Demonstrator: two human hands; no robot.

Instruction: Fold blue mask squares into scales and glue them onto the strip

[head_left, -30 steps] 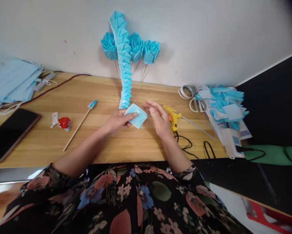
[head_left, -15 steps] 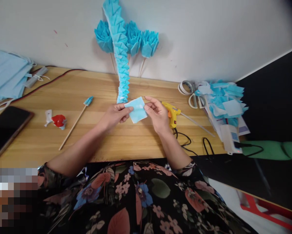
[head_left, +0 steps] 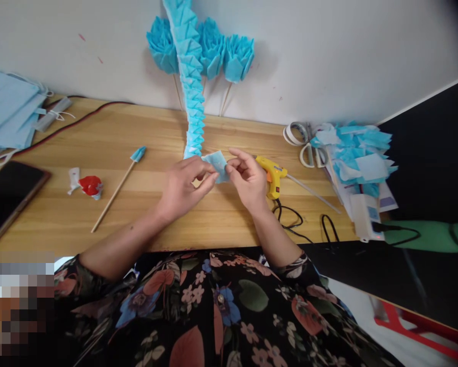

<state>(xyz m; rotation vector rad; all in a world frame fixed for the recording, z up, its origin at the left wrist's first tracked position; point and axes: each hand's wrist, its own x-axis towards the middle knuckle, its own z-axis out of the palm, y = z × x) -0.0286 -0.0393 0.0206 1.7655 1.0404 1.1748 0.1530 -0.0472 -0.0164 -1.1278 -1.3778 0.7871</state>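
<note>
- Right hand [head_left: 249, 178] pinches the blue square [head_left: 217, 160] at its edge, above the bench [head_left: 221, 221], seemingly to keep it steady
- Left hand [head_left: 185, 186]: thumb and fingers nearly meet over it, grip unclear

A pale wall [head_left: 321, 66] with reddish marks [head_left: 81, 37] at upper left rises behind the wood-grained surface [head_left: 152, 130] across mid-frame, a black area [head_left: 439, 158] fills the right edge, and a red frame [head_left: 390, 317] shows at lower right.
</note>
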